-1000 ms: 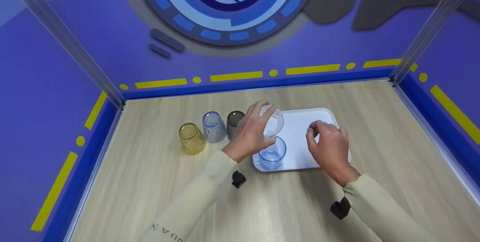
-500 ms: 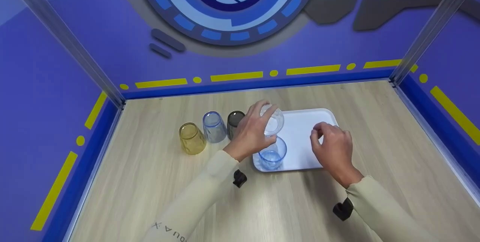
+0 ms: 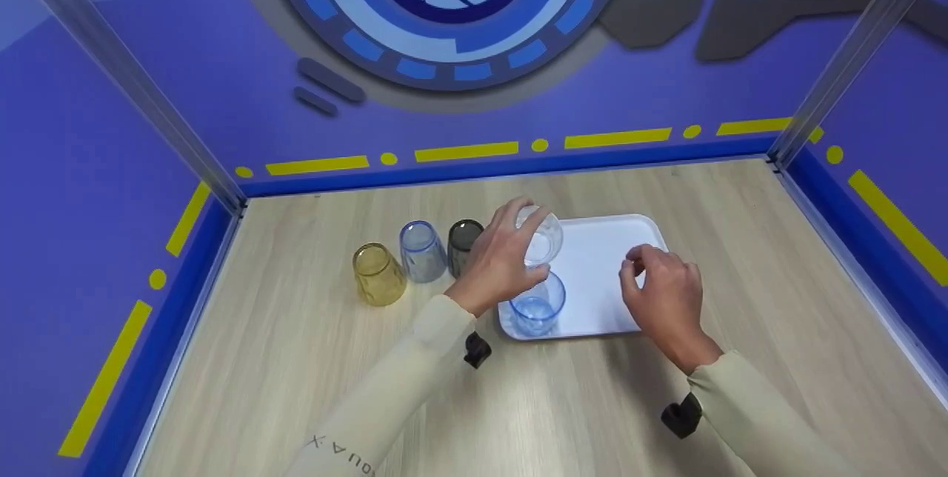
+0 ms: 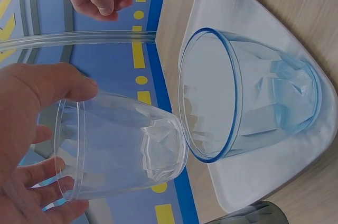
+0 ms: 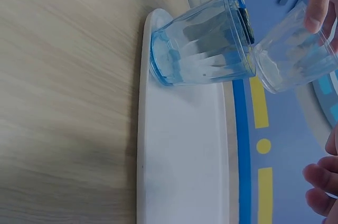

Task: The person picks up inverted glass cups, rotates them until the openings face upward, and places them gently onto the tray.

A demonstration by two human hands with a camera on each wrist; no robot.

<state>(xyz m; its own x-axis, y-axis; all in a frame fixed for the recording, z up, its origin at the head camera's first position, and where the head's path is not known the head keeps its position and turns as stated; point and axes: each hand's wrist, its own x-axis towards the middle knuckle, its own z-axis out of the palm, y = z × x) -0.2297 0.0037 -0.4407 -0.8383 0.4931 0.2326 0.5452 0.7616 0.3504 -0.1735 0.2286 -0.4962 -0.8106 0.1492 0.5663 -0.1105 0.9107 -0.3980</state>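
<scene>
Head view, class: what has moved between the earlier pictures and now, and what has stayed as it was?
The right hand has shifted slightly right and down in the picture. Nothing was newly taken hold of or let go: the left hand keeps its grip on the clear glass. The tray, the blue glass on it, the yellow glass and the dark glass stayed put.

Left hand (image 3: 498, 261): one, thumb and fingers in a wide grip. Right hand (image 3: 666, 295): one, raised (fingers loosely curled).
</scene>
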